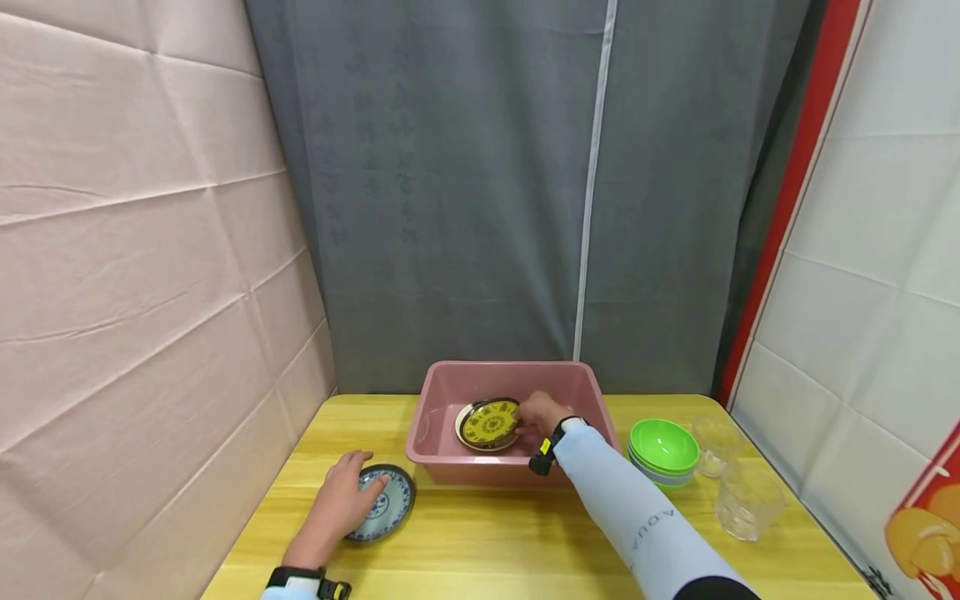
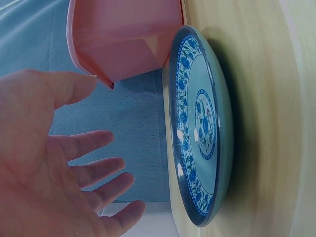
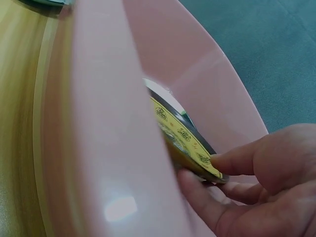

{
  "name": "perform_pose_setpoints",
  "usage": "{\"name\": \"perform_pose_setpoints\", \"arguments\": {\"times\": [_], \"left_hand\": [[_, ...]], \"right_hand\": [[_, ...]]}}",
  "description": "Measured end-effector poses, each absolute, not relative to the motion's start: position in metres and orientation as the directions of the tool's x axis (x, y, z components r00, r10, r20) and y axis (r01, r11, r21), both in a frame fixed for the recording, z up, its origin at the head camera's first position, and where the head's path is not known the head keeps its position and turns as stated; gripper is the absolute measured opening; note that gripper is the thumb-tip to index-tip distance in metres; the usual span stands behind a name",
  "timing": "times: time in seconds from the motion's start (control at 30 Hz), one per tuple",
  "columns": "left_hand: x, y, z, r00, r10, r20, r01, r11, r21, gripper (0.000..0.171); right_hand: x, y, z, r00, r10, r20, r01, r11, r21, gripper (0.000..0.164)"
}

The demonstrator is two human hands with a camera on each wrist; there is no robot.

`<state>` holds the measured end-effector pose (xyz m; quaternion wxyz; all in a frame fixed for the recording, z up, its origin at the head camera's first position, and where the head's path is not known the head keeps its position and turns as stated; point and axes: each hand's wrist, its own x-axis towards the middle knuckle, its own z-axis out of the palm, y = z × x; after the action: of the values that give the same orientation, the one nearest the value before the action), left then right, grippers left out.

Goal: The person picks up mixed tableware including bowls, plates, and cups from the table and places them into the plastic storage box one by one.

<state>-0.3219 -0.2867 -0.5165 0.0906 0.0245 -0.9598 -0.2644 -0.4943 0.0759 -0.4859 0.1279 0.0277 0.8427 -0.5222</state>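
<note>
Inside the pink basin (image 1: 450,392), my right hand (image 1: 542,412) pinches the edge of a yellow patterned plate (image 1: 489,423) with a dark rim. In the right wrist view, thumb and fingers grip that yellow plate (image 3: 185,136) on both faces. Beneath it a white plate (image 1: 462,433) shows only its edge. On the table at the left lies a blue-and-white floral plate (image 1: 390,510). My left hand (image 1: 347,498) hovers by its left side, fingers spread; the left wrist view shows a gap between this hand (image 2: 64,158) and the floral plate (image 2: 200,128).
To the right of the basin stands a stack of bowls (image 1: 664,450), a green one on top. Two clear glasses (image 1: 750,504) stand beside it near the table's right edge. A grey curtain (image 1: 450,208) hangs behind the wooden table (image 1: 510,550).
</note>
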Motion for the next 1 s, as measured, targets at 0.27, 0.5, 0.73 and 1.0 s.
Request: {"name": "perform_pose_setpoints", "arguments": {"times": [0.27, 0.5, 0.73, 1.0], "left_hand": [[-0.322, -0.286, -0.514, -0.981, -0.079, 0.174, 0.022, 0.858, 0.513, 0.063], [-0.323, -0.287, -0.513, -0.982, -0.073, 0.174, 0.028, 0.856, 0.516, 0.063], [-0.321, -0.284, -0.511, -0.986, -0.079, 0.149, 0.015, 0.841, 0.541, 0.063], [-0.322, -0.286, -0.513, -0.985, -0.073, 0.156, 0.023, 0.844, 0.536, 0.063]], "right_hand": [[-0.489, 0.079, -0.477, -0.968, -0.098, -0.231, 0.139, 0.559, -0.817, 0.037], [-0.475, 0.074, -0.467, -0.952, -0.156, -0.263, 0.131, 0.57, -0.811, 0.043], [-0.478, 0.07, -0.47, -0.943, -0.184, -0.276, 0.109, 0.613, -0.783, 0.042], [-0.477, 0.071, -0.47, -0.943, -0.199, -0.269, 0.058, 0.694, -0.717, 0.04]]}}
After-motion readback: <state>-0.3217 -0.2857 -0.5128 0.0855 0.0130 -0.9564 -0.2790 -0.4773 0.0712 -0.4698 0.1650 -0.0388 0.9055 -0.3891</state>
